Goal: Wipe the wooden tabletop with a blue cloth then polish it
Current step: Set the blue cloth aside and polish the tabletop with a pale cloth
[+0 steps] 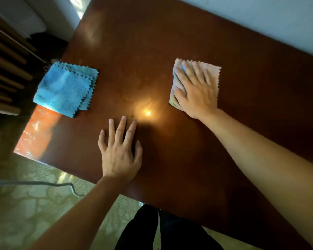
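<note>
The blue cloth (65,89) lies folded at the left edge of the counter (152,42), untouched. The right hand (195,91) presses flat, fingers spread, on a pink cloth (212,73); the left hand (119,150) rests open and empty. It seems wiping is finished and polishing is underway.

A pale wall (260,20) stands behind, patterned green carpet (25,204) below, slatted wooden furniture (5,69) left.
</note>
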The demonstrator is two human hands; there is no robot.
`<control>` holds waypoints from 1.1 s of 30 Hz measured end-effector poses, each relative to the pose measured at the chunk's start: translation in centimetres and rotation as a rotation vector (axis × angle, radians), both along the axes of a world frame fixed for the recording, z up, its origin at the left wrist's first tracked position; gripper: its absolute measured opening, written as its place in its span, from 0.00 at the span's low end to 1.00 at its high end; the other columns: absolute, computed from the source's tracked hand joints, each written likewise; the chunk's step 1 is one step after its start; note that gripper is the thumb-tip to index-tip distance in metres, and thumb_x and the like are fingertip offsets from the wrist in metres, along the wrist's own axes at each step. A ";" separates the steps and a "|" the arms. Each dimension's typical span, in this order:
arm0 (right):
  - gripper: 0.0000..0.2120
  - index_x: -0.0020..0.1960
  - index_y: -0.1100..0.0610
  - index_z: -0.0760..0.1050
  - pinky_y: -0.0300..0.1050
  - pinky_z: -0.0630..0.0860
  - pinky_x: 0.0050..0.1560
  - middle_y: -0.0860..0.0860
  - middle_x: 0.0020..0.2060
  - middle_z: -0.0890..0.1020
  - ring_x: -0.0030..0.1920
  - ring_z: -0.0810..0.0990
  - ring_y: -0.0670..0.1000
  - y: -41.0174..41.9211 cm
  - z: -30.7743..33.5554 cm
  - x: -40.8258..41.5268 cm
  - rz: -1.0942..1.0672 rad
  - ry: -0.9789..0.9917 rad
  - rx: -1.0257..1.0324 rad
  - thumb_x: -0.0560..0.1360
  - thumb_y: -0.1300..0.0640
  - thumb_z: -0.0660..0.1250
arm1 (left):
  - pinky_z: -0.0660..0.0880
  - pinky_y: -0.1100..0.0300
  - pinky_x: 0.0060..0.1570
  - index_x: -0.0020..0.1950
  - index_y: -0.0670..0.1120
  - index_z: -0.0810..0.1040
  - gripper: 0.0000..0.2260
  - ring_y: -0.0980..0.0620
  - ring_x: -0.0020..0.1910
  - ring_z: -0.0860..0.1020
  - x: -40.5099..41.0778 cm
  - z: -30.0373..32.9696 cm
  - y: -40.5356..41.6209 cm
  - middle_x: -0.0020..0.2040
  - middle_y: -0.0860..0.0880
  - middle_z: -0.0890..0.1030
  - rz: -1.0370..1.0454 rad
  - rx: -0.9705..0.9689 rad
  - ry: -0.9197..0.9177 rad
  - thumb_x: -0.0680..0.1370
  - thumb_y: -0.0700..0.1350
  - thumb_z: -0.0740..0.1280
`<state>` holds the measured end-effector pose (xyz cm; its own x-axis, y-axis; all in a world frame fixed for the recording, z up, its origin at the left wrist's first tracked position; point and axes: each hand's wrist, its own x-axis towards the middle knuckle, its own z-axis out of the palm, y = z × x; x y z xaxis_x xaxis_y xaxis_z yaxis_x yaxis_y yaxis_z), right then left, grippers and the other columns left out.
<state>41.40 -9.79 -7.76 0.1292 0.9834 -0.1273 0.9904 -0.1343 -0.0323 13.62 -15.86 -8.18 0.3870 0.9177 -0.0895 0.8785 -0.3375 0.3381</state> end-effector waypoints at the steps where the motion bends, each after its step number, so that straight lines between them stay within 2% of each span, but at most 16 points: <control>1: 0.33 0.83 0.51 0.54 0.60 0.48 0.82 0.52 0.83 0.56 0.83 0.50 0.57 0.5 0.1 0.1 -0.018 0.000 -0.007 0.81 0.40 0.44 | 0.50 0.37 0.75 0.78 0.50 0.66 0.26 0.41 0.81 0.53 1.0 0.3 0.3 0.80 0.46 0.62 -0.021 -0.012 0.001 0.80 0.52 0.57; 3: 0.33 0.83 0.50 0.54 0.61 0.48 0.81 0.51 0.83 0.57 0.83 0.51 0.57 -0.3 0.1 -0.5 0.019 0.041 -0.006 0.81 0.40 0.45 | 0.50 0.37 0.75 0.79 0.49 0.65 0.25 0.41 0.81 0.53 3.0 0.7 1.4 0.81 0.45 0.61 -0.044 -0.026 -0.008 0.81 0.51 0.57; 7: 0.29 0.81 0.47 0.60 0.60 0.52 0.81 0.50 0.81 0.61 0.82 0.54 0.55 -4.2 -0.6 -0.2 0.253 0.075 0.038 0.82 0.40 0.54 | 0.50 0.37 0.75 0.79 0.48 0.64 0.25 0.41 0.81 0.53 6.6 0.6 4.4 0.81 0.45 0.60 -0.077 -0.022 0.002 0.82 0.51 0.55; 9: 0.29 0.81 0.44 0.61 0.61 0.52 0.80 0.51 0.81 0.61 0.82 0.54 0.55 -3.3 -0.4 3.2 0.136 0.104 0.039 0.82 0.38 0.53 | 0.49 0.37 0.75 0.79 0.48 0.64 0.24 0.41 0.81 0.53 7.7 0.2 5.4 0.81 0.45 0.60 -0.127 -0.009 0.034 0.82 0.52 0.54; 12: 0.33 0.81 0.43 0.58 0.62 0.49 0.81 0.53 0.82 0.57 0.83 0.51 0.57 -2.6 0.4 9.9 -0.216 0.086 -0.009 0.79 0.33 0.48 | 0.47 0.37 0.76 0.80 0.49 0.61 0.25 0.42 0.81 0.50 8.3 -0.7 5.8 0.82 0.46 0.57 -0.141 0.008 0.102 0.83 0.53 0.52; 15: 0.34 0.83 0.46 0.55 0.61 0.45 0.80 0.54 0.83 0.54 0.83 0.48 0.59 -2.1 0.8 12.7 -0.305 0.037 -0.034 0.80 0.34 0.43 | 0.46 0.38 0.77 0.80 0.50 0.59 0.25 0.43 0.82 0.49 8.2 -1.3 5.7 0.82 0.47 0.55 -0.144 0.040 0.138 0.83 0.54 0.50; 18: 0.33 0.83 0.49 0.54 0.61 0.45 0.81 0.55 0.83 0.53 0.83 0.48 0.61 -0.1 0.6 11.2 -0.327 0.050 -0.013 0.81 0.39 0.42 | 0.45 0.39 0.77 0.80 0.50 0.58 0.26 0.43 0.82 0.49 8.3 -1.5 5.6 0.82 0.47 0.55 -0.148 0.054 0.126 0.83 0.54 0.51; 21: 0.32 0.83 0.51 0.56 0.62 0.47 0.81 0.57 0.82 0.55 0.82 0.49 0.63 3.2 0.5 8.6 -0.218 0.041 -0.003 0.81 0.41 0.43 | 0.45 0.39 0.77 0.80 0.50 0.60 0.25 0.42 0.82 0.50 8.3 -1.5 5.5 0.82 0.46 0.56 -0.149 0.074 0.086 0.82 0.54 0.53; 23: 0.31 0.83 0.50 0.57 0.61 0.49 0.81 0.57 0.82 0.56 0.82 0.50 0.63 5.8 0.5 6.2 -0.132 0.045 0.000 0.82 0.41 0.44 | 0.48 0.38 0.77 0.78 0.50 0.64 0.24 0.42 0.81 0.52 8.2 -1.4 5.7 0.81 0.46 0.60 -0.148 0.080 0.016 0.82 0.52 0.55; 26: 0.30 0.83 0.48 0.56 0.62 0.50 0.81 0.55 0.83 0.56 0.82 0.50 0.62 6.1 0.3 1.2 0.017 0.077 -0.010 0.83 0.40 0.46 | 0.53 0.39 0.76 0.71 0.47 0.74 0.19 0.43 0.80 0.58 7.8 -0.6 5.9 0.78 0.44 0.67 -0.113 0.041 -0.193 0.81 0.47 0.58; 28: 0.29 0.83 0.49 0.55 0.63 0.51 0.80 0.55 0.83 0.56 0.82 0.50 0.63 2.7 -0.4 -2.8 0.126 0.097 0.022 0.84 0.41 0.46 | 0.57 0.41 0.75 0.66 0.45 0.76 0.16 0.45 0.79 0.62 6.6 0.1 6.5 0.75 0.43 0.70 -0.040 0.036 -0.318 0.80 0.45 0.59; 30: 0.30 0.84 0.49 0.50 0.63 0.53 0.80 0.55 0.83 0.54 0.83 0.49 0.62 -1.7 -1.0 -7.1 0.265 0.120 0.033 0.85 0.40 0.47 | 0.56 0.43 0.74 0.64 0.45 0.75 0.14 0.45 0.78 0.62 4.0 0.6 7.2 0.74 0.43 0.71 0.000 0.068 -0.314 0.80 0.46 0.60; 32: 0.33 0.84 0.48 0.45 0.63 0.53 0.80 0.54 0.83 0.51 0.83 0.48 0.60 -5.5 -1.3 -10.9 0.413 0.180 0.001 0.84 0.40 0.50 | 0.55 0.42 0.73 0.65 0.43 0.76 0.17 0.43 0.79 0.62 0.8 1.0 7.9 0.75 0.42 0.70 -0.035 0.093 -0.208 0.80 0.48 0.58; 33: 0.33 0.84 0.48 0.46 0.62 0.52 0.81 0.53 0.83 0.51 0.83 0.47 0.59 -6.6 -1.3 -12.1 0.471 0.194 -0.021 0.83 0.39 0.52 | 0.54 0.40 0.73 0.66 0.43 0.77 0.18 0.43 0.79 0.61 -0.5 1.2 8.4 0.76 0.42 0.69 -0.036 0.095 -0.156 0.80 0.49 0.58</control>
